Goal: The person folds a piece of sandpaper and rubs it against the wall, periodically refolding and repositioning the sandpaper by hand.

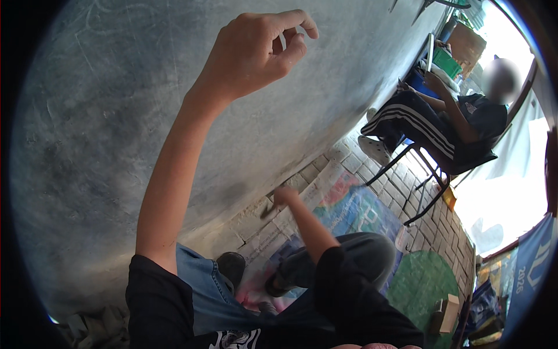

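Note:
My left hand (270, 46) is raised in front of the grey plastered wall (104, 134), its fingers loosely curled and apart, with nothing visible between them. Lower, near the foot of the wall, my right hand (286, 199) is blurred by motion and looks closed around a dark, narrow item (267, 211), too smeared to name. Beneath it, a printed sheet (357, 203) covers part of the paved floor, where my bent legs rest.
At the right, another person (424, 122) sits on a black-framed chair (436, 198). Beyond are a green crate (444, 64) and brown cardboard (468, 43). A green round mat (415, 279) with a small wooden piece (447, 311) lies lower right, beside hanging banners (526, 267).

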### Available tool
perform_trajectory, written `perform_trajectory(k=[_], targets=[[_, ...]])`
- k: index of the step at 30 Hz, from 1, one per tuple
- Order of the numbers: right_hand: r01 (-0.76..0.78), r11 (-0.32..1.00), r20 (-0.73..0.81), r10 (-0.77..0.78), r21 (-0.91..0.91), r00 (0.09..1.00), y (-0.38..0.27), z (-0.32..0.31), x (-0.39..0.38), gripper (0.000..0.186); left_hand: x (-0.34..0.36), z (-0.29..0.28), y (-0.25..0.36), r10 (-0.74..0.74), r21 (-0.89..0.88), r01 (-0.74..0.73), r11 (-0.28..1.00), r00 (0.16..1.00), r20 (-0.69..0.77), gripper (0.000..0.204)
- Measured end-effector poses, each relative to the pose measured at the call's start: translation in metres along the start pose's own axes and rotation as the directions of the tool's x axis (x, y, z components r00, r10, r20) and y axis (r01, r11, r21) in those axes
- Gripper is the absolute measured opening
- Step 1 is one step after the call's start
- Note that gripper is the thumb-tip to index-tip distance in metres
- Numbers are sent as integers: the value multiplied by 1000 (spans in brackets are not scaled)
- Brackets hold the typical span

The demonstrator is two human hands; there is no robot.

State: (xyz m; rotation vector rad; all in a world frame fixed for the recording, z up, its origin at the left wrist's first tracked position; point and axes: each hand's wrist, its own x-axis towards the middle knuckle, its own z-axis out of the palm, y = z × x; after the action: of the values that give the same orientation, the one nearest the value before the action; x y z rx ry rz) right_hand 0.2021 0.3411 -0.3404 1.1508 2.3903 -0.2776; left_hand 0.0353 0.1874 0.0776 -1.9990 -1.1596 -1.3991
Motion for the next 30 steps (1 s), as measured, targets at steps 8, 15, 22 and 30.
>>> perform_trajectory(k=[8,15,22,30], targets=[[353,932,-313,-361,-85,878,34,-292,-135,18,-12,22,-11,-68,-211,127,969,961,267,45],[640,764,-615,-466,83,636,13,-377,-274,26,-1,-13,-11,-209,-275,431,860,787,580,55],[812,463,-888,-102,356,448,-1,-370,-279,60,9,-14,-7,-245,-526,395,753,911,332,51],[816,-467,-929,-302,342,217,-72,-341,-229,75,18,-2,4,-350,-820,370,437,909,224,31]])
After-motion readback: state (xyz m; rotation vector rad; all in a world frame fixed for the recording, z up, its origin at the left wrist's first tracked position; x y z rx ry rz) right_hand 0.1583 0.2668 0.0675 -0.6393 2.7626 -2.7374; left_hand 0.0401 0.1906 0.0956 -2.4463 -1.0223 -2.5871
